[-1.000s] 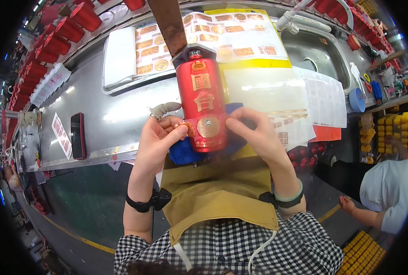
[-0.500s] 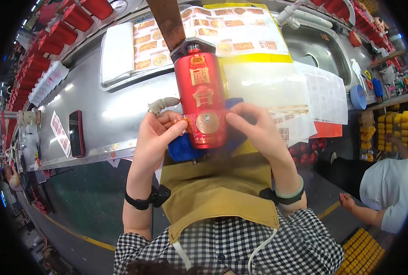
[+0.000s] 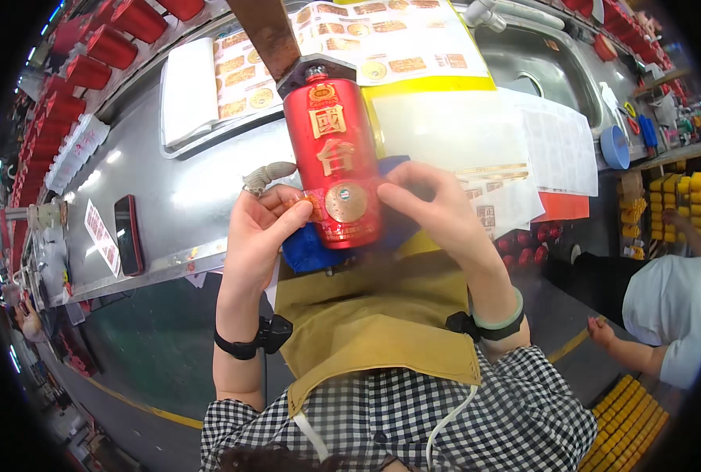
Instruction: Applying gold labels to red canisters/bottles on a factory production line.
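A red bottle [image 3: 332, 149] with gold lettering lies in front of me, its black-capped neck against a metal holder [image 3: 319, 64]. Across its lower part sits a clear decal strip [image 3: 312, 206] with gold print, beside a round gold emblem [image 3: 345, 202]. My left hand [image 3: 265, 224] pinches the strip's left end between thumb and fingers; a grey knitted cover [image 3: 268, 176] is on one raised finger. At the bottle's right edge, my right hand [image 3: 425, 195] is closed with its thumb on the side; what its fingers hold is hidden. Blue cloth [image 3: 307, 250] shows beneath the bottle.
Printed decal sheets [image 3: 382, 39] lie on the steel bench in a tray and on a yellow board. A phone [image 3: 128, 236] rests at the left, a sink [image 3: 539, 63] at the far right. Red cups [image 3: 89, 73] line the left. A co-worker [image 3: 665, 315] is at the right.
The bottle and bench have shifted slightly up and left in the picture. Both hands keep nearly the same places on the bottle and strip.
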`<action>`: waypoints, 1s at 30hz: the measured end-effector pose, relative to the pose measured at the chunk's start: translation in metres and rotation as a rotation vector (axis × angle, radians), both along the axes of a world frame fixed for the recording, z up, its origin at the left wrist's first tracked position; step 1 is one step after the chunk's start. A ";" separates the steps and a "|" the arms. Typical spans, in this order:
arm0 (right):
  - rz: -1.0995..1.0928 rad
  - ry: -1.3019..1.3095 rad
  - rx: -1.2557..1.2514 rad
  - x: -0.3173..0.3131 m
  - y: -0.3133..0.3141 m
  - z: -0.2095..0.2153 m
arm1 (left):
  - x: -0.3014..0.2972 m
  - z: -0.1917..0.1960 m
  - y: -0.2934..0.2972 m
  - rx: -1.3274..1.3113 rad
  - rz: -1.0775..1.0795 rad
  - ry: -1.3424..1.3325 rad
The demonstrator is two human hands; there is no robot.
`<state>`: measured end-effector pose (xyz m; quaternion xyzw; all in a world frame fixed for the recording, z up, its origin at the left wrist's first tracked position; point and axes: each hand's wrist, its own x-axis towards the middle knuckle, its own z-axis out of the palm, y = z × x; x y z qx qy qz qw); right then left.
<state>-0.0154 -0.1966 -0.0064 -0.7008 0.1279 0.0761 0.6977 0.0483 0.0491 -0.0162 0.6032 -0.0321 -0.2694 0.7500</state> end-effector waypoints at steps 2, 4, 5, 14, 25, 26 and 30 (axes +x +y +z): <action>0.003 0.010 -0.020 0.001 0.000 0.002 | -0.002 0.001 -0.002 -0.038 0.027 -0.017; -0.007 -0.022 -0.004 0.002 0.000 0.002 | -0.001 -0.006 0.004 -0.032 0.023 -0.028; 0.002 -0.014 -0.015 0.002 -0.001 0.001 | -0.001 -0.009 0.006 -0.025 0.026 -0.038; 0.009 -0.067 -0.017 0.007 -0.007 -0.006 | -0.013 0.025 -0.031 0.820 -0.095 -1.079; 0.034 -0.022 0.007 0.005 -0.009 0.001 | -0.005 0.019 -0.023 0.208 -0.194 -0.478; 0.038 -0.024 0.015 0.005 -0.008 0.002 | -0.004 0.021 -0.027 0.058 -0.101 -0.305; 0.012 -0.028 -0.002 0.004 -0.006 0.001 | 0.001 0.033 -0.036 0.058 -0.071 -0.156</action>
